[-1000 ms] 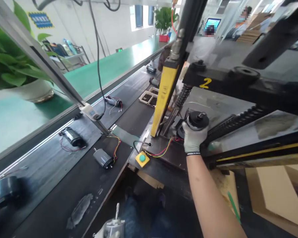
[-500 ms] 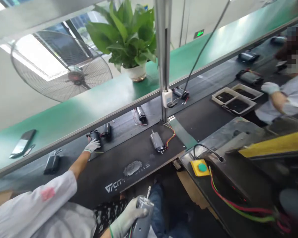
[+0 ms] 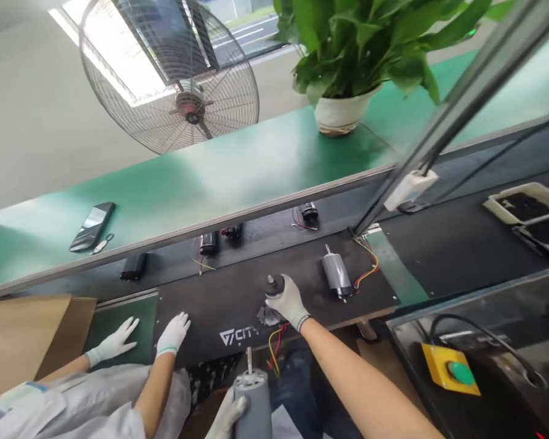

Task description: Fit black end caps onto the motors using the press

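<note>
My left hand point(image 3: 229, 417), in a white glove, is wrapped round a grey cylindrical motor point(image 3: 252, 405) at the bottom centre, its shaft pointing up. Red and yellow wires point(image 3: 274, 350) show just beyond it. My right hand point(image 3: 289, 301), also gloved, reaches over the dark bench with fingers curled round a small dark part point(image 3: 274, 284) that has a short metal tip. A crumpled grey patch point(image 3: 269, 316) lies under that hand. To its right, another grey motor point(image 3: 337, 272) lies on the bench, its wires trailing right.
At the left, a co-worker's two gloved hands point(image 3: 172, 333) rest near the bench beside a cardboard box point(image 3: 22, 329). Black motors point(image 3: 208, 243) lie on the belt behind. A green shelf point(image 3: 238, 161) holds a phone point(image 3: 93, 227) and potted plant point(image 3: 341, 113). A yellow button box point(image 3: 451, 369) stands right.
The view has turned left. My right hand has come into view at the small dark part. The co-worker's hand has left the black motor on the belt. My left hand still holds the motor.
</note>
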A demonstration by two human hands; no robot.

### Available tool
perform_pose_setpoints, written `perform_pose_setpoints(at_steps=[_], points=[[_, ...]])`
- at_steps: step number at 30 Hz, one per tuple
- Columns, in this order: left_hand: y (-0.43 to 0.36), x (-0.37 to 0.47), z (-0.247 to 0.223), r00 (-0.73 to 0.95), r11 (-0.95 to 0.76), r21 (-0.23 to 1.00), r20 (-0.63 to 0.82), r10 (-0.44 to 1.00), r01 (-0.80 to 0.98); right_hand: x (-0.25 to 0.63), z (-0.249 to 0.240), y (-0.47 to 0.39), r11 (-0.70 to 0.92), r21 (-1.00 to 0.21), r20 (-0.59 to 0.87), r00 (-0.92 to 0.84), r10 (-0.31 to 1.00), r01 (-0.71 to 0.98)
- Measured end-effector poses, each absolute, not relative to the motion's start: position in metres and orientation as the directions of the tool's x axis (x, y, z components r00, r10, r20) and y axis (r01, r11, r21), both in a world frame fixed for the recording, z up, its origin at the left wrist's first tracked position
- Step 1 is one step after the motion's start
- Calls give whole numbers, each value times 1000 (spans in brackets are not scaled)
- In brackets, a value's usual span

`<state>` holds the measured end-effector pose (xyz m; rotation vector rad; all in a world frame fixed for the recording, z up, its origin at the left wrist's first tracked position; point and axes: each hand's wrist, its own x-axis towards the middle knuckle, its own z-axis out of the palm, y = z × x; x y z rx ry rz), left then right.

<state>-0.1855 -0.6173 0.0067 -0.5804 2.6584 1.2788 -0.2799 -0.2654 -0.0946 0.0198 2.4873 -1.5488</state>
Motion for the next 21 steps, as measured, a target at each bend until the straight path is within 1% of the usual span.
perform_pose_setpoints(at_steps=[1, 3, 4, 5, 7, 9, 10, 11, 12, 13, 14, 15, 16, 17, 18, 19, 20, 21], points=[[-625, -179, 6, -883, 517, 721, -320, -342, -461, -294, -104, -285, 492, -858, -217, -972, -88, 147], [-627, -165, 7, -819, 439, 713, -347, -457, -547, -317, -117, -311, 548, -814, -273, -960, -65, 195], [-620, -158, 7, -796, 394, 720, -366, -482, -571, -324, -119, -318, 572, -791, -303, -951, -58, 217], [-607, -150, 7, -782, 349, 733, -392, -484, -583, -328, -119, -319, 590, -773, -328, -943, -58, 233], [-564, -136, 5, -783, 265, 764, -457, -422, -588, -324, -113, -307, 607, -761, -348, -934, -86, 228], [-503, -124, 2, -803, 192, 790, -521, -290, -582, -295, -103, -275, 574, -797, -306, -944, -121, 185], [-470, -121, 1, -812, 159, 801, -544, -211, -578, -272, -98, -253, 531, -827, -288, -951, -114, 187], [-438, -121, 3, -825, 99, 820, -555, -109, -564, -244, -93, -229, 459, -866, -270, -958, -94, 199], [-407, -123, 7, -837, -24, 837, -547, 19, -547, -213, -90, -205, 358, -896, -292, -956, -37, 260], [-378, -130, 13, -857, -85, 854, -503, 116, -513, -182, -88, -182, 255, -892, -378, -925, 31, 373], [-351, -138, 22, -878, -82, 883, -444, 177, -463, -152, -87, -160, 156, -890, -422, -904, 71, 428], [-325, -149, 32, -892, -36, 916, -380, 245, -400, -125, -85, -140, 96, -896, -421, -898, 130, 434], [-300, -159, 44, -890, 47, 946, -318, 328, -321, -102, -81, -122, 53, -902, -413, -892, 185, 428], [-274, -167, 57, -867, 130, 966, -256, 427, -221, -83, -74, -105, 20, -922, -368, -893, 258, 386], [-246, -172, 69, -817, 190, 976, -193, 544, -104, -66, -64, -88, -5, -948, -301, -888, 348, 319], [-217, -172, 82, -738, 214, 976, -124, 664, 28, -53, -50, -70, -25, -969, -231, -871, 434, 244], [-186, -169, 94, -630, 193, 966, -43, 775, 171, -40, -34, -50, -36, -984, -168, -848, 502, 174], [-154, -162, 105, -491, 126, 940, 48, 870, 316, -28, -16, -29, -40, -989, -139, -840, 525, 140]])
